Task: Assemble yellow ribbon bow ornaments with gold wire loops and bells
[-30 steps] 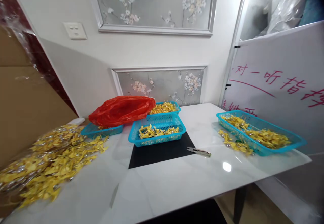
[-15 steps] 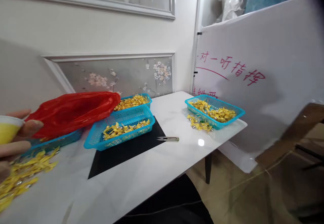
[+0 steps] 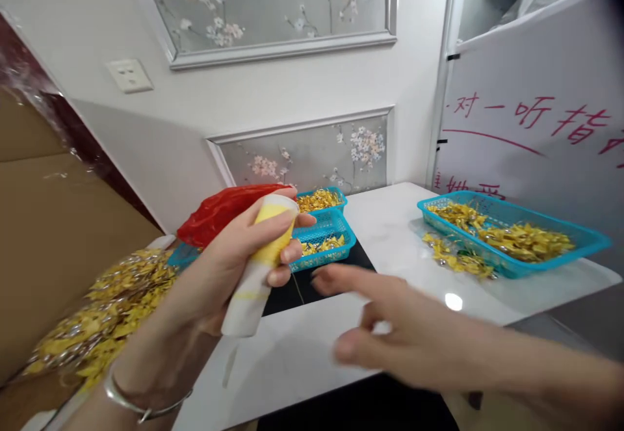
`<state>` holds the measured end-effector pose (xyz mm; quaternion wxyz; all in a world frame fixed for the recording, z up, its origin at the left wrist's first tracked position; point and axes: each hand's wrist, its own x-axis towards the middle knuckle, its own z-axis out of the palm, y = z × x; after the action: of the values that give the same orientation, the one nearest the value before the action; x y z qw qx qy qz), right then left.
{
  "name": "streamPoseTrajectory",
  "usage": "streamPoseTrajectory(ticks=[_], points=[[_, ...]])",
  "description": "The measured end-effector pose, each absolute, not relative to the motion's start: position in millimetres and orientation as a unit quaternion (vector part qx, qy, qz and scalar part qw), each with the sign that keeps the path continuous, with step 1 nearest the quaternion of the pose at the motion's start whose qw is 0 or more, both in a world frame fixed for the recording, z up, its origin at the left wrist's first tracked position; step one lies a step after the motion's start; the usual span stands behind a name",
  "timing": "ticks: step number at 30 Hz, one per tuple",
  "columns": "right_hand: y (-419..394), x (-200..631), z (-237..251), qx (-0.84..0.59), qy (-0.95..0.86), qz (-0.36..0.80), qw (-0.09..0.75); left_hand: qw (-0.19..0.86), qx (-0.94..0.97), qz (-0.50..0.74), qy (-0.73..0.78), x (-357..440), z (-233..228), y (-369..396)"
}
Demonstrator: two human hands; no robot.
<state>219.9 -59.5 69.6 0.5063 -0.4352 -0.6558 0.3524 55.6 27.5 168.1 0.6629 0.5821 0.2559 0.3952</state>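
Note:
A spool of yellow thread (image 3: 267, 244) on a white tube is held at a tilt in my left hand (image 3: 234, 242), fingers wrapped round it. To its right, my right hand (image 3: 390, 327) reaches in over the table, blurred, with index finger stretched out and thumb apart; nothing shows in it. A thin pale line, possibly thread, crosses the black mat (image 3: 305, 291) below the spool. Behind my hands stands a blue basket (image 3: 329, 220) with yellow ribbon-like pieces (image 3: 324, 246). A red plastic bag (image 3: 224, 213) lies behind my left hand.
Another blue basket (image 3: 517, 255) of yellow pieces sits at the right, with loose pieces (image 3: 455, 259) beside it. A third basket (image 3: 322, 198) stands by the wall. Many yellow pieces (image 3: 117, 307) are heaped at the left, near a cardboard box (image 3: 63, 223). A whiteboard (image 3: 526, 177) rises at the right.
The view has swung left. The spool in my left hand has come from the left edge to the middle. My right hand has entered from the right, and the snips on the mat no longer show.

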Motion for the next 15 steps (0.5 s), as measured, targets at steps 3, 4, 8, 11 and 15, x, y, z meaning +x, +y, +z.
streamPoseTrajectory(ticks=[3,4,8,11,15], points=[[-40,170,59,-0.316,-0.600,0.563,0.474,0.685,0.550,0.374,0.299,33,155,30],[-38,164,54,-0.308,-0.585,0.581,0.475,0.696,0.526,0.374,0.315,24,148,31],[-41,169,46,-0.322,-0.556,0.578,0.503,0.771,0.377,0.388,0.336,-2,108,35],[-46,185,60,-0.299,-0.532,0.601,0.516,0.819,0.287,0.363,0.338,-3,71,36],[-49,216,102,-0.328,-0.515,0.541,0.578,0.856,0.236,0.331,0.319,10,37,32]])
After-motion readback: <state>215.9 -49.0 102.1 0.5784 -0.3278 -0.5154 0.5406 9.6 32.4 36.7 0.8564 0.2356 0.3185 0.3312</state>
